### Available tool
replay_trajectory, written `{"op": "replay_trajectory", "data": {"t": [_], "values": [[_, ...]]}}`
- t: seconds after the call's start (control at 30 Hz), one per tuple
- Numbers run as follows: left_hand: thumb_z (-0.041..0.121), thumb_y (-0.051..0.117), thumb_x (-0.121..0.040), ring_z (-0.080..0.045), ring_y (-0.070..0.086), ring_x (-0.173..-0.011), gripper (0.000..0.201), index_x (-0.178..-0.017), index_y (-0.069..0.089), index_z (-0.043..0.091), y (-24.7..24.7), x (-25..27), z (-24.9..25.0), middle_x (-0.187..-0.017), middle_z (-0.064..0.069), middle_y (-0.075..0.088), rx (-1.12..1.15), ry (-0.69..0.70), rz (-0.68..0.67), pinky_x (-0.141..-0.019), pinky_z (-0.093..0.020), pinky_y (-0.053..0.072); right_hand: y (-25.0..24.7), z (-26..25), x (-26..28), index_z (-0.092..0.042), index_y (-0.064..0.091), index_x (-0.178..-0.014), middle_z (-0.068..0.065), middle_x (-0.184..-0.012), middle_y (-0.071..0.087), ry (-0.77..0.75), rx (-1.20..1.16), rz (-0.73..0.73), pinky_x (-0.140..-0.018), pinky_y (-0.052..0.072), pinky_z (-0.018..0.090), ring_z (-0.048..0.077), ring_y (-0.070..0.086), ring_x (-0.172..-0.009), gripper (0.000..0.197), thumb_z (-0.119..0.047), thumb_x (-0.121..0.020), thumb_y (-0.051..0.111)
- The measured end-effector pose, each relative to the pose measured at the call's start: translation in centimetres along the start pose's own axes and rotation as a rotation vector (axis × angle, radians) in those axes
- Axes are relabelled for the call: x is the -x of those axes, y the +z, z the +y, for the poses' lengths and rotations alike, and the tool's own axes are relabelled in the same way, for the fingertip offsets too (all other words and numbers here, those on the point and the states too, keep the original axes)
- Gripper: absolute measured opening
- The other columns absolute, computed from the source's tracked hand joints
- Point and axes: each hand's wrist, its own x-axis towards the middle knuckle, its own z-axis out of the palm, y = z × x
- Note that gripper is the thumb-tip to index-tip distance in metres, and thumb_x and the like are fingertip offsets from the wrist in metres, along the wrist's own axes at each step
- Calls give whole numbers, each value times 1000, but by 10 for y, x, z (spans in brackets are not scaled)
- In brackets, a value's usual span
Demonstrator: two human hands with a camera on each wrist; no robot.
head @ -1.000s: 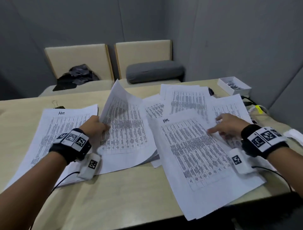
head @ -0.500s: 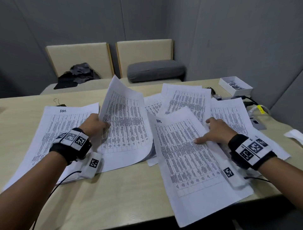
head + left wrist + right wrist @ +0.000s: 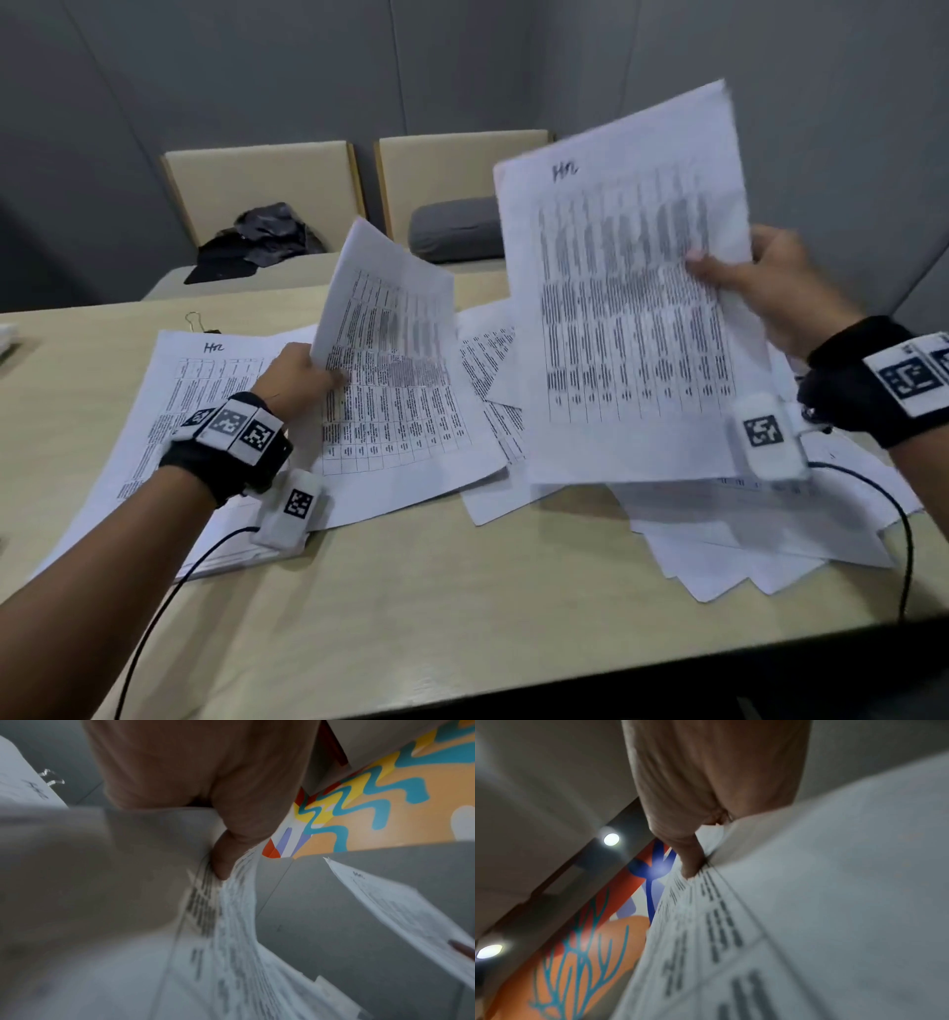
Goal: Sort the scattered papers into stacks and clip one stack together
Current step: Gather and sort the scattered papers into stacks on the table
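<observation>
While most of the papers are unsorted, I've got a start: one flat stack marked "Hn" lies on the desk at my left, looks fairly square. Rest is a loose heap mid & right of the desk, sheets overlapping at odd angles, corners poking out toward the near edge. So I'd judge sorting maybe a third done, clipping not begun.

My right hand is clamped on a raised sheet, thumb on the printed face, fingers behind; the sheet is up off the desk, tilted toward me, top corner blurred. It's white, printed w/ a dense table of rows & columns, "Hn" handwritten at the top, so prob. belongs on the left stack. Could be more than one sheet in that grip, can't tell.

My left hand pinches the left edge of a curled sheet, same kind of table; its far end stands up, near end rests on the pile below. Heading not visible.

A binder clip lies on the desk just beyond the left stack, untouched. Left to do: place these two, work thru the heap, square up, clip one stack.
</observation>
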Motion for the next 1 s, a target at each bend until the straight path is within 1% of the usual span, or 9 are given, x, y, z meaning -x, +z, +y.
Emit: {"op": "replay_trajectory", "data": {"t": [0.17,0.33,0.4,0.47,0.53,0.67,0.77,0.93,1.0], "values": [[9,64,-91,-21,49,-58,13,-81,58,3,10,14,28,-67,-6,51,271,67,-37,-54,-26,46,21,9,-2,-17,68,-98,0,-97,77,33,-222,13,-83,59,25,13,72,-97,47,-37,-58,83],[2,61,-91,-27,59,-86,21,-110,61,-8,27,28,59,-91,-16,62,509,177,-107,-84,-40,47,69,32,8,0,61,-123,7,-116,73,157,-348,-109,-91,57,27,16,70,-108,83,-36,-51,83],[20,54,-98,-30,65,-102,32,-117,62,-5,35,33,72,-110,-17,68,622,194,-163,-96,-43,49,84,34,9,1,53,-132,11,-125,68,180,-379,-152,-104,50,34,18,66,-114,77,-27,-66,80],[48,48,-96,-28,63,-116,55,-128,60,4,40,38,83,-127,-13,65,677,203,-245,-101,-45,48,95,31,8,1,48,-134,10,-118,69,177,-388,-122,-94,55,29,14,70,-101,57,-8,-83,72],[47,56,-93,-21,64,-117,50,-129,60,13,45,39,91,-128,-7,65,623,249,-223,-101,-42,49,104,25,4,-5,42,-132,4,-108,68,159,-379,-76,-73,58,20,9,71,-87,55,2,-85,70],[2,69,-85,-13,70,-81,32,-116,64,3,51,29,98,-97,-2,72,454,276,-84,-79,-28,59,111,12,-7,-13,42,-128,3,-110,69,82,-294,-94,-79,57,28,16,70,-97,64,-6,-77,81],[-5,65,-82,-17,62,-63,16,-97,66,2,40,19,87,-76,-5,66,308,210,29,-59,-24,56,103,9,-17,-14,50,-121,5,-98,68,65,-169,-134,-69,59,31,17,70,-83,47,-13,-83,78],[-1,65,-81,-31,61,-71,20,-98,61,-9,7,-5,41,-83,-22,62,122,-25,105,-72,-43,54,59,55,-41,-13,59,-101,7,-90,64,204,261,139,-85,55,42,23,61,-90,29,-22,-81,77],[3,71,-82,-37,65,-90,33,-110,61,-11,4,-10,21,-99,-25,65,60,-122,50,-88,-49,54,46,81,-46,-8,55,-110,12,-105,61,407,529,80,-100,46,46,30,55,-111,47,-33,-79,79]]}}
